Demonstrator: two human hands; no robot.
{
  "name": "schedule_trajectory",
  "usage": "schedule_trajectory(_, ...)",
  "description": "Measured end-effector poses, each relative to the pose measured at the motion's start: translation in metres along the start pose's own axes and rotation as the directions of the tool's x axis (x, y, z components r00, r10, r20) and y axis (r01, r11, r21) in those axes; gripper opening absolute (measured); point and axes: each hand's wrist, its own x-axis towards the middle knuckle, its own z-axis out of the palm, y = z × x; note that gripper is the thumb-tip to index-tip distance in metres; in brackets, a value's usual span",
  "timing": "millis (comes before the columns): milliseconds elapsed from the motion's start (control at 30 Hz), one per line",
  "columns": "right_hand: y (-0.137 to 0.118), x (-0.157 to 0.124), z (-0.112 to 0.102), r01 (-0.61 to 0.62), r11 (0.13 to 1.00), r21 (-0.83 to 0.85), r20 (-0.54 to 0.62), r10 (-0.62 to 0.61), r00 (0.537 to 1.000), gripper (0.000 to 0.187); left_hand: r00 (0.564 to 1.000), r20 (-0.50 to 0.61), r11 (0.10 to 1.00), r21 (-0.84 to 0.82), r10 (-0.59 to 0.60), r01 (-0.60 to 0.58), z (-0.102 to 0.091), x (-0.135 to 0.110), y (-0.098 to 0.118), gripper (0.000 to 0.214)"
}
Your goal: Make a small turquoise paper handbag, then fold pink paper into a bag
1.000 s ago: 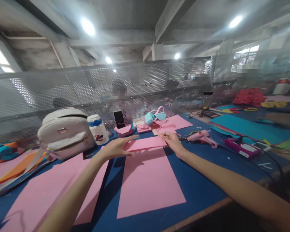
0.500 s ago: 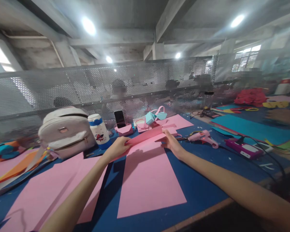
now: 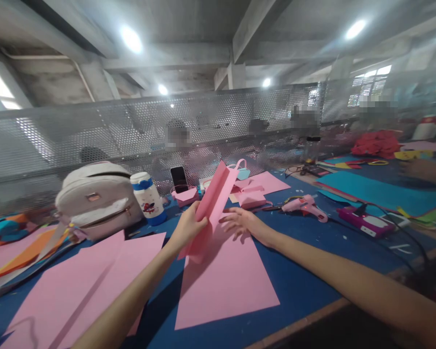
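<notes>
My left hand (image 3: pixel 189 227) grips a folded strip of pink paper (image 3: pixel 213 203), which stands tilted up to the right with a crease along its length. My right hand (image 3: pixel 247 225) is just right of the strip, its fingers spread and nothing in them; whether a fingertip touches the strip I cannot tell. Below both hands a pink paper sheet (image 3: pixel 227 286) lies flat on the blue table (image 3: pixel 298 276). More pink sheets (image 3: pixel 72 286) overlap to the left, partly behind my left forearm.
A white backpack (image 3: pixel 94 198), a bottle (image 3: pixel 148 198) and a phone (image 3: pixel 179 178) on a small pink paper bag (image 3: pixel 186 196) stand along the back. Rightward lie a pink glue gun (image 3: pixel 305 207), a purple device (image 3: pixel 365 222) with cables and blue sheets (image 3: pixel 380 191). Another person's hand (image 3: pixel 421 170) shows far right.
The folded strip has swung from nearly level to a steep tilt, its far end raised. My right hand has let go of it, moved slightly nearer and spread its fingers.
</notes>
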Motion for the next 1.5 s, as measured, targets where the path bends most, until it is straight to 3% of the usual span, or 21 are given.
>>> schedule_trajectory(100, 0.0, -0.003, 0.007, 0.013, 0.999, -0.049, 0.032, -0.011, 0.999, 0.053, 0.998, 0.017, 0.984, -0.168, -0.064, 0.066, 0.006, -0.005, 0.008, 0.043)
schedule_trajectory(267, -0.001, -0.006, 0.01, 0.055, 0.993, -0.1, -0.048, -0.06, 0.997, 0.049, 0.982, 0.094, 0.9, -0.393, -0.165, 0.189, 0.011, -0.015, 0.018, 0.042)
schedule_trajectory(600, -0.003, -0.006, 0.006, 0.067, 0.994, -0.084, -0.154, -0.079, 0.985, 0.031, 0.939, 0.233, 0.696, -0.631, -0.252, 0.343, 0.02, -0.015, 0.01, 0.042)
schedule_trajectory(767, 0.002, -0.006, 0.004, 0.001, 1.0, -0.018, -0.141, -0.003, 0.99, 0.034, 0.935, 0.21, 0.682, -0.642, -0.284, 0.351, 0.025, -0.015, 0.001, 0.05)
schedule_trajectory(833, 0.003, -0.006, 0.005, -0.02, 1.0, -0.005, -0.123, 0.019, 0.992, 0.034, 0.932, 0.239, 0.694, -0.623, -0.272, 0.362, 0.026, -0.019, 0.004, 0.06)
schedule_trajectory(1000, 0.003, -0.008, 0.009, -0.043, 0.999, 0.007, -0.091, 0.043, 0.995, 0.036, 0.937, 0.296, 0.732, -0.593, -0.189, 0.335, 0.03, -0.029, 0.019, 0.059)
schedule_trajectory(1133, 0.004, -0.008, 0.009, -0.047, 0.999, 0.007, -0.089, 0.047, 0.995, 0.035, 0.937, 0.29, 0.783, -0.53, -0.194, 0.326, 0.034, -0.032, 0.019, 0.092)
schedule_trajectory(1233, 0.005, -0.009, 0.009, -0.067, 0.998, -0.004, -0.089, 0.066, 0.994, 0.036, 0.931, 0.309, 0.799, -0.502, -0.193, 0.332, 0.037, -0.032, 0.015, 0.105)
schedule_trajectory(1367, 0.004, -0.01, 0.01, -0.074, 0.997, -0.029, -0.094, 0.071, 0.993, 0.03, 0.935, 0.294, 0.788, -0.519, -0.199, 0.331, 0.037, -0.031, 0.014, 0.102)
schedule_trajectory(1500, 0.006, -0.01, 0.008, -0.065, 0.994, -0.083, -0.149, 0.052, 0.987, 0.027, 0.946, 0.222, 0.755, -0.571, -0.236, 0.322, 0.03, -0.027, 0.016, 0.082)
